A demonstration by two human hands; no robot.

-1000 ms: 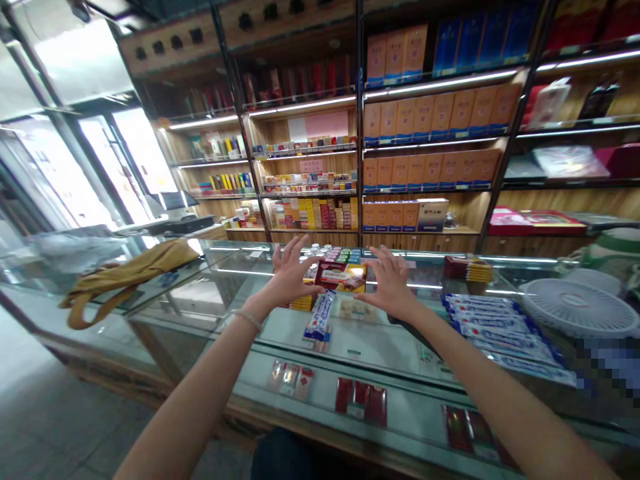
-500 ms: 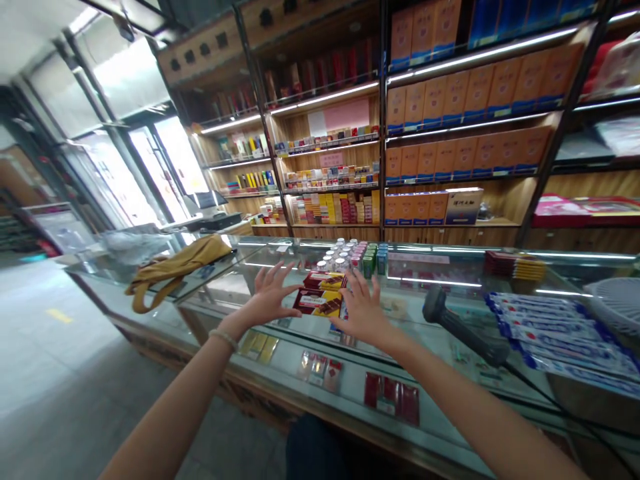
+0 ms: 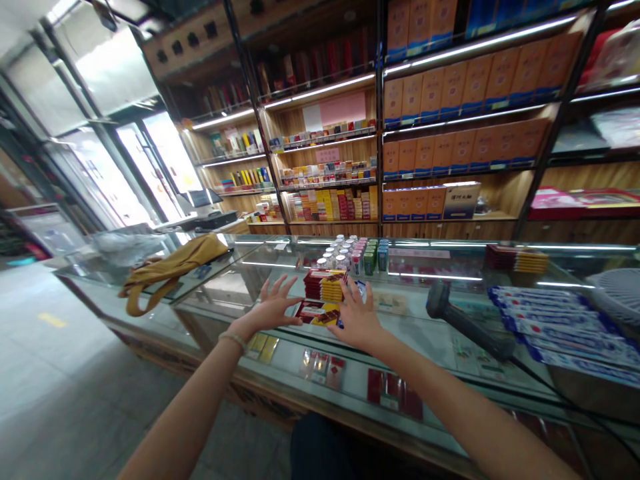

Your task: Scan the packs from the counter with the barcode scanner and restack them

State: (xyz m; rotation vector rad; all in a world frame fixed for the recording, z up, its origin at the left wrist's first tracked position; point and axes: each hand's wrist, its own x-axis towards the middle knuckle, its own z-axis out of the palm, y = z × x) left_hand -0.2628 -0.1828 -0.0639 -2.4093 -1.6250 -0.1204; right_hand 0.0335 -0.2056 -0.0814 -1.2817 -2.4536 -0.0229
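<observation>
Maroon and yellow, a flat package (image 3: 317, 313) is held by its short ends close to the near edge of the glass counter (image 3: 415, 327), printed face toward the viewer. Its left end is gripped between the thumb and index finger of the left hand (image 3: 273, 310), the other fingers being spread; its right end is gripped, and partly hidden, by the right hand (image 3: 361, 317). Whether the underside is borne by the glass cannot be told.

Directly beyond the package, on the side of the counter's far edge, a stack (image 3: 325, 287) of like-coloured packages is seen. The right fingertips overlap the right side of the stack in this view; contact cannot be confirmed.

For good handling, the package is best kept level, with equal, light pressure applied at both ends so that the carton is not bowed. The long sides are best aligned with those of the stack, and the right fingertips kept clear of it, since its upper layers could be pushed askew. Release is best made with both hands together, once full support is felt beneath.
</observation>
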